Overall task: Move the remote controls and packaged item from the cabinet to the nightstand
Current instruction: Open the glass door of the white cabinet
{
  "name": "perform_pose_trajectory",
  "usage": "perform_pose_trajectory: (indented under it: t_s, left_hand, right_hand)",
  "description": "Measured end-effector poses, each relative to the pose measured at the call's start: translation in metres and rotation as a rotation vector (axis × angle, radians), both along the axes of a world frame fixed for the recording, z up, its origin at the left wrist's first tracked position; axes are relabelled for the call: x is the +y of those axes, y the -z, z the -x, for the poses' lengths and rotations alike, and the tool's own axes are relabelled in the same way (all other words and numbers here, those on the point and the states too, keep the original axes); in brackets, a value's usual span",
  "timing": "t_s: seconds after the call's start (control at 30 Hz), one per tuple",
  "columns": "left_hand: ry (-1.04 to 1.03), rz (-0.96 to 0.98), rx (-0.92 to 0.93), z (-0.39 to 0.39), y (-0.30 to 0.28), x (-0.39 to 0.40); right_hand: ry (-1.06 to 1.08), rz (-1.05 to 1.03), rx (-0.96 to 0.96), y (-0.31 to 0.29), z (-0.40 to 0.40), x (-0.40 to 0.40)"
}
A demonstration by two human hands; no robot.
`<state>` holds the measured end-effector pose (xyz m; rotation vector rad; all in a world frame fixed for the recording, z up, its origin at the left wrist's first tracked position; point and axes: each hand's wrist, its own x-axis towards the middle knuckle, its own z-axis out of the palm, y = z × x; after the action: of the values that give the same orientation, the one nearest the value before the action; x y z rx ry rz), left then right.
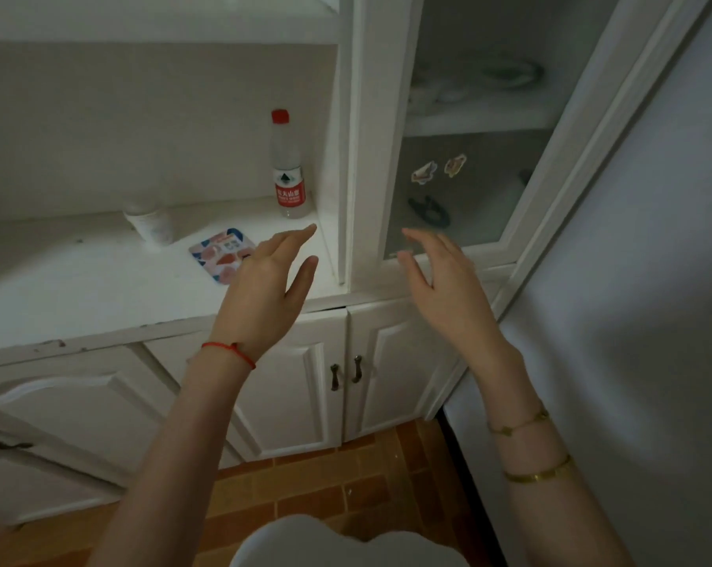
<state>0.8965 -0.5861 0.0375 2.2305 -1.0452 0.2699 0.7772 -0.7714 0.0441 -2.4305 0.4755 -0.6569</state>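
A flat packaged item [217, 251] with a colourful pattern lies on the white cabinet's open shelf [100, 288], near its right end. My left hand [264, 288] hovers over the shelf's front edge, just right of the package, fingers straight and empty. My right hand [440, 276] is raised in front of the cabinet's glass door [477, 165], fingers spread, holding nothing. No remote control shows in this view.
A water bottle [287, 169] with a red cap stands at the shelf's back right corner. A small white jar [149, 223] sits left of the package. Lower cabinet doors with dark handles [346, 372] are closed. A grey panel [632, 321] rises at right.
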Motion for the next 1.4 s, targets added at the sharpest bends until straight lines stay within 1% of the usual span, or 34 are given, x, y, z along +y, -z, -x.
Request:
perform_pose_trajectory:
  t_s: [0.1,0.2,0.33,0.53,0.7,0.93,1.2,1.3,1.4]
  left_hand:
    - [-0.014,0.11,-0.03,-0.015,-0.029,-0.022]
    - [0.021,0.221,-0.082,-0.032,-0.057,-0.042]
    - [0.031,0.313,-0.151,-0.048,-0.094,-0.061]
    - [0.044,0.427,-0.23,-0.057,-0.148,-0.076]
    - [0.03,0.489,-0.304,-0.065,-0.181,-0.087]
    - [0.027,0.478,-0.312,-0.075,-0.186,-0.101]
    - [0.077,0.436,-0.25,-0.082,-0.176,-0.109]
    - [0.091,0.448,-0.223,-0.082,-0.175,-0.111]
    - [0.107,0.469,-0.182,-0.082,-0.175,-0.11]
  right_hand:
    - [0.005,0.055,-0.147,-0.036,-0.019,-0.015]
    - [0.055,0.126,-0.273,-0.08,-0.036,-0.027]
    - [0.064,0.179,-0.421,-0.137,-0.054,-0.036]
    - [0.061,0.262,-0.561,-0.198,-0.073,-0.038]
    - [0.048,0.3,-0.597,-0.234,-0.084,-0.036]
    - [0.053,0.303,-0.633,-0.263,-0.112,-0.03]
    - [0.01,0.136,-0.646,-0.269,-0.128,-0.026]
    - [-0.018,0.043,-0.671,-0.275,-0.128,-0.03]
    - [-0.035,0.012,-0.674,-0.277,-0.128,-0.032]
